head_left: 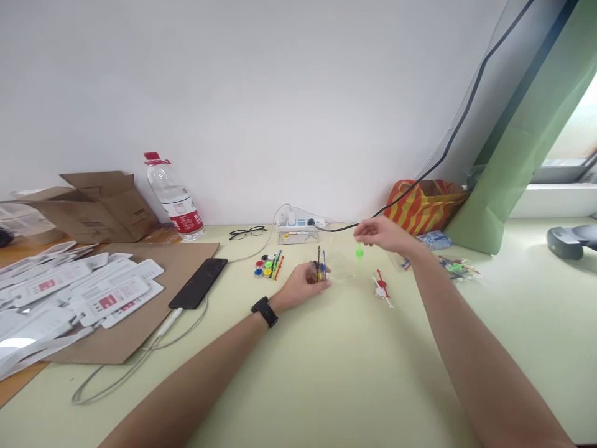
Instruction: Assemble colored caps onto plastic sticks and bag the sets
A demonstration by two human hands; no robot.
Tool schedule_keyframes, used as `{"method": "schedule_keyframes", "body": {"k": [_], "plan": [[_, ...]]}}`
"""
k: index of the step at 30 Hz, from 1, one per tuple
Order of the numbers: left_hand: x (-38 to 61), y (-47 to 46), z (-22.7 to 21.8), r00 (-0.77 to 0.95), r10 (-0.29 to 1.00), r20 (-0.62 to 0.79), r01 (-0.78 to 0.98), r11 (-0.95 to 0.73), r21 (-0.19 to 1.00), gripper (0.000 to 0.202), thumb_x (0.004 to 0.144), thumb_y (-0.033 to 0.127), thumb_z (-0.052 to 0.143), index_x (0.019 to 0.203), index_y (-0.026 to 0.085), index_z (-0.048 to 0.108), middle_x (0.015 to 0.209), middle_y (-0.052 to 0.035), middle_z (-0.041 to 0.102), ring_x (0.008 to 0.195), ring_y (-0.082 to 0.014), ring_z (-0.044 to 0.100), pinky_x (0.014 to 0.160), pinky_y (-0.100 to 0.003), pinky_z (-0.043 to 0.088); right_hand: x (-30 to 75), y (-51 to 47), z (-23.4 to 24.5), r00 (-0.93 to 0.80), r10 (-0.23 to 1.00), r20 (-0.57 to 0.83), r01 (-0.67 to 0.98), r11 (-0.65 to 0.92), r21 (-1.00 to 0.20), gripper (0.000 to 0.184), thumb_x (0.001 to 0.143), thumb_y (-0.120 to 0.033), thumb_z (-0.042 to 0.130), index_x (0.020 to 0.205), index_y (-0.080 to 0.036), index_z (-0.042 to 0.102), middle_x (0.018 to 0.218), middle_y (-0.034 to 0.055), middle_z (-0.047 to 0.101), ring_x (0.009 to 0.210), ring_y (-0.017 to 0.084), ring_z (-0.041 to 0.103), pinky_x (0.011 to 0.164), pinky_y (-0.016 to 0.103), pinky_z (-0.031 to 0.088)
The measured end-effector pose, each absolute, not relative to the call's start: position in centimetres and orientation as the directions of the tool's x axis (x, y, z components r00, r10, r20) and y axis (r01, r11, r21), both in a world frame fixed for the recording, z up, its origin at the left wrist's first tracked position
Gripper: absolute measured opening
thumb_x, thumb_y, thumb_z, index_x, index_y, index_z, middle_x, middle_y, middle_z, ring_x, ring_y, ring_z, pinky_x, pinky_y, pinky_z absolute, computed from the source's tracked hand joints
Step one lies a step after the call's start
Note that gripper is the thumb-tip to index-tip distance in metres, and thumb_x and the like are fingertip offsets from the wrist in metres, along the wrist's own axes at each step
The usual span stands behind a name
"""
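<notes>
My left hand rests near the table's middle, fingers closed around a clear plastic bag. A black arrow-tipped stick and a blue stick stand up at its fingertips, with small discs partly hidden behind the fingers. Raised to the right, my right hand pinches the top of a green stick with a round disc, which hangs upright above the bag's right side. Below it on the table lie a red stick with a disc and a white stick with a disc, side by side.
Several coloured discs and sticks lie left of my left hand. Behind are glasses and a power strip. Cardboard with white packages, a phone and a bottle are left; a striped bag and bagged pieces right.
</notes>
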State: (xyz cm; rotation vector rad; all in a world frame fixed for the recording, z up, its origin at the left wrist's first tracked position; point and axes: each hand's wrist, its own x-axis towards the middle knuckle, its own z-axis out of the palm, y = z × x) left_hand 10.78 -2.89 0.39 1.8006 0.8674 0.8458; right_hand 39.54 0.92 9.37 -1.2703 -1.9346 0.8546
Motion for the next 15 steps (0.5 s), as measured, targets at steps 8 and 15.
{"method": "schedule_keyframes", "body": {"k": [8, 15], "plan": [[10.5, -2.8, 0.1, 0.495, 0.861, 0.120, 0.215, -0.256, 0.943, 0.028, 0.080, 0.025, 0.069, 0.106, 0.015, 0.066, 0.074, -0.0004, 0.063, 0.063, -0.0147, 0.066, 0.052, -0.022, 0.047, 35.5, -4.5, 16.1, 0.024, 0.674, 0.738, 0.274, 0.705, -0.654, 0.025, 0.083, -0.042, 0.079, 0.097, -0.023, 0.074, 0.087, 0.0054, 0.071, 0.070, 0.018, 0.064, 0.064, 0.033, 0.056], [10.8, -3.3, 0.4, 0.475, 0.851, 0.226, 0.262, -0.382, 0.886, 0.022, 0.078, 0.020, 0.065, 0.099, 0.016, 0.069, 0.080, -0.0005, 0.065, 0.066, -0.0135, 0.061, 0.061, -0.025, 0.048, 31.6, -5.9, 16.0, -0.220, 0.646, 0.731, 0.393, 0.744, -0.540, 0.017, 0.092, -0.038, 0.068, 0.093, -0.021, 0.073, 0.088, 0.0045, 0.073, 0.076, 0.019, 0.065, 0.068, 0.032, 0.053]]}}
